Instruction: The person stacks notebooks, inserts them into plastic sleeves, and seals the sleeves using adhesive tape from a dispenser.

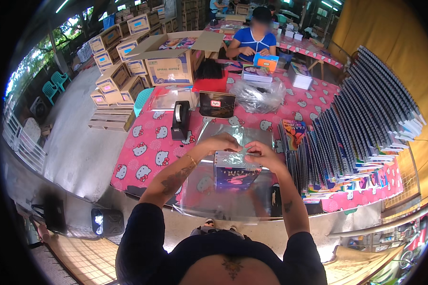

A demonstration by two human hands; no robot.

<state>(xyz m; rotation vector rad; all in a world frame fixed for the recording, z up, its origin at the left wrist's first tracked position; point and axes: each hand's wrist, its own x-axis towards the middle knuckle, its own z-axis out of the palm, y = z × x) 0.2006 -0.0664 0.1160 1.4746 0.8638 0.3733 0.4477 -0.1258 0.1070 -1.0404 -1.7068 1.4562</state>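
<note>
Purple-covered notebook (234, 175) in clear plastic sleeve, flat on table

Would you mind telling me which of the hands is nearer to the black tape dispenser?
Left. The left hand is just right of the tape dispenser; the right hand lies farther right, beyond it.

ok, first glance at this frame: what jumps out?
Dead centre, the left hand and right hand pinch the top of a clear plastic bag around a purple-covered notebook, over a pink cartoon-cat tablecloth. On the right, a long fanned row of spiral notebooks dominates. A black tape dispenser sits just left of the hands, with stacked cardboard boxes beyond.
</note>
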